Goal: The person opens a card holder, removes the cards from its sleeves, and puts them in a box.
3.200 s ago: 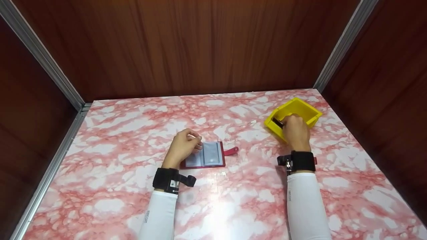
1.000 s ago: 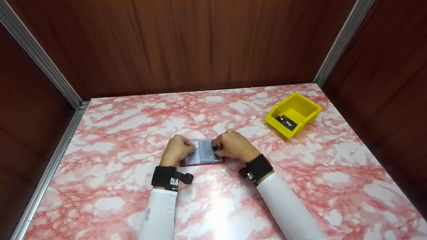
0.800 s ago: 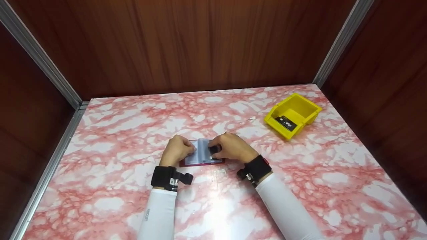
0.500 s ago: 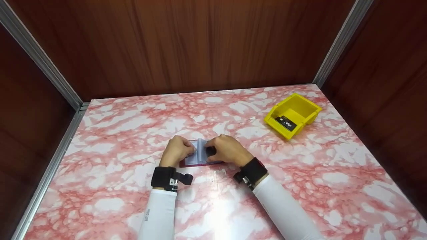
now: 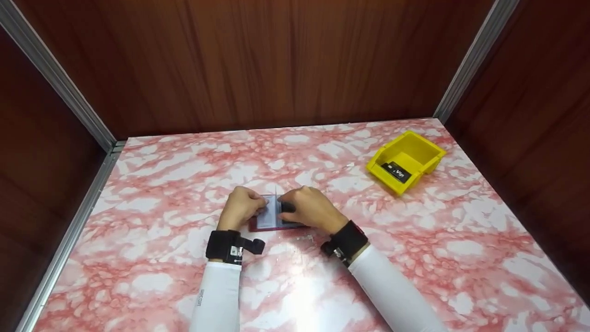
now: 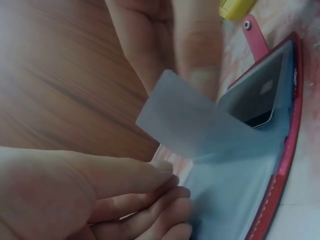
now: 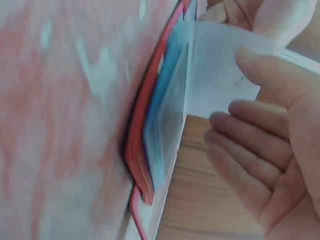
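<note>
A red card holder (image 5: 276, 228) lies spread on the table with its clear sleeves showing. One frosted sleeve page (image 6: 185, 117) stands up from the spine in the left wrist view. My right hand (image 5: 315, 210) is over the holder's right half, its thumb against that page and its other fingers apart from the thumb. A dark card with a chip (image 6: 252, 97) sits in a sleeve on the right side. My left hand (image 5: 239, 207) rests at the holder's left edge, fingers loosely bent, thumb near the fingertips; I see nothing clasped between them.
A yellow bin (image 5: 415, 154) stands at the back right, holding black cards (image 5: 396, 171) marked "Vip". The holder's pink snap strap (image 6: 256, 40) sticks out to its right. Brown wood-grain panels (image 5: 276, 64) enclose the pink-and-white marbled table (image 5: 184, 180).
My right hand came from the yellow bin to the holder, then moved left while the sleeve page lifted from the right half to upright. My left hand stayed by the left edge.
</note>
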Action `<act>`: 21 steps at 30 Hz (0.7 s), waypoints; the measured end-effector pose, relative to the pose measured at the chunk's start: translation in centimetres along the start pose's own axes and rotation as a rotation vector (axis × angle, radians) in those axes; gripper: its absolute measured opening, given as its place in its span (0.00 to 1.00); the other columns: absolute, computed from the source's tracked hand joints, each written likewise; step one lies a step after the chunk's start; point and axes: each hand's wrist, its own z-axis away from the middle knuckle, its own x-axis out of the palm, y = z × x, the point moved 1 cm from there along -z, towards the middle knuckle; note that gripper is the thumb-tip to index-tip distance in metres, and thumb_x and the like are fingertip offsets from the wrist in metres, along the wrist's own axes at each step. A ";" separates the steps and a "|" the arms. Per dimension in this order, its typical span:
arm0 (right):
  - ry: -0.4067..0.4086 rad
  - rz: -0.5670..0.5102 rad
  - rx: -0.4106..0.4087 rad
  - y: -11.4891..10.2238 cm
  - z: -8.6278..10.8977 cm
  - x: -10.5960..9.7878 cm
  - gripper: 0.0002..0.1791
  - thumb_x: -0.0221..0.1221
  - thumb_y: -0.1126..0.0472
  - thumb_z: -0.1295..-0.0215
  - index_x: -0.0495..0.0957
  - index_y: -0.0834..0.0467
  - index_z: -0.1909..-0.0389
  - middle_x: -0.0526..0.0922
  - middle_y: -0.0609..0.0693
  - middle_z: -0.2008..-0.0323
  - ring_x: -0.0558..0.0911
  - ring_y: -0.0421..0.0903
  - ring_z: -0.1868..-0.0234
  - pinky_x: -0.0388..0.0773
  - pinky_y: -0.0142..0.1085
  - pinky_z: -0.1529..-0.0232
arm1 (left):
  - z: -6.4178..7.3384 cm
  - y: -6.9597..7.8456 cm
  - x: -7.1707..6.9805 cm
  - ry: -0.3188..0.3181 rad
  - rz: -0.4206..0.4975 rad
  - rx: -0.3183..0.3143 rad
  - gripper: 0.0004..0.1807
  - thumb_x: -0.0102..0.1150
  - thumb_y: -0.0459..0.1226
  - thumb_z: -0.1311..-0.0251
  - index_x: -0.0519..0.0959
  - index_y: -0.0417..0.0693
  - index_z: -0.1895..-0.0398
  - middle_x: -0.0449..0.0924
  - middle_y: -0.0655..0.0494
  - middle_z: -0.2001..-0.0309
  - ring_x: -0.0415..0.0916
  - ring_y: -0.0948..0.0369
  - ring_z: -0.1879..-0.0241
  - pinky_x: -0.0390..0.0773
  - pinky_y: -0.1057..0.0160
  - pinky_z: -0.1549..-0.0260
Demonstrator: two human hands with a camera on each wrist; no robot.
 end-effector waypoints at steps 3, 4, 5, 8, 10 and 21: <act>-0.073 0.027 -0.054 -0.3 0.1 0.5 0.19 0.73 0.50 0.30 0.90 0.55 0.44 0.94 0.51 0.51 0.93 0.48 0.53 0.92 0.46 0.51 | 0.1 -0.1 -0.4 0.042 0.024 -0.017 0.08 0.69 0.34 0.35 0.91 0.37 0.65 0.90 0.50 0.70 0.80 0.63 0.72 0.76 0.72 0.73; -0.096 0.033 -0.066 -0.4 0.1 0.7 0.18 0.72 0.51 0.29 0.89 0.54 0.43 0.94 0.51 0.51 0.92 0.47 0.53 0.92 0.45 0.51 | 0.1 -0.1 -0.5 0.051 0.031 -0.022 0.08 0.68 0.34 0.35 0.91 0.37 0.65 0.90 0.50 0.70 0.80 0.63 0.71 0.76 0.72 0.73; -0.112 0.039 -0.080 -0.5 0.2 0.8 0.17 0.72 0.52 0.29 0.89 0.53 0.43 0.94 0.51 0.51 0.92 0.47 0.53 0.92 0.46 0.51 | 0.1 -0.1 -0.7 0.057 0.037 -0.025 0.08 0.68 0.34 0.35 0.91 0.37 0.65 0.90 0.50 0.71 0.80 0.63 0.71 0.75 0.72 0.73; -0.151 0.071 -0.117 -0.7 0.2 1.0 0.15 0.71 0.54 0.28 0.90 0.53 0.44 0.93 0.50 0.49 0.92 0.48 0.49 0.91 0.46 0.48 | 0.2 -0.2 -1.0 0.065 0.053 -0.027 0.08 0.67 0.34 0.35 0.90 0.36 0.65 0.87 0.53 0.73 0.79 0.63 0.71 0.75 0.71 0.74; -0.165 0.103 -0.131 -0.8 0.3 1.0 0.15 0.71 0.54 0.28 0.90 0.53 0.45 0.93 0.49 0.44 0.91 0.49 0.44 0.91 0.46 0.44 | 0.2 -0.3 -1.1 0.065 0.056 -0.033 0.09 0.68 0.35 0.35 0.90 0.36 0.65 0.86 0.54 0.74 0.78 0.64 0.72 0.75 0.71 0.75; -0.187 0.147 -0.139 -1.3 0.6 0.9 0.14 0.70 0.53 0.27 0.92 0.51 0.45 0.90 0.50 0.38 0.90 0.50 0.39 0.90 0.47 0.40 | 0.3 -0.5 -1.6 0.144 0.015 -0.034 0.09 0.66 0.36 0.35 0.91 0.38 0.63 0.87 0.51 0.72 0.78 0.61 0.71 0.75 0.69 0.71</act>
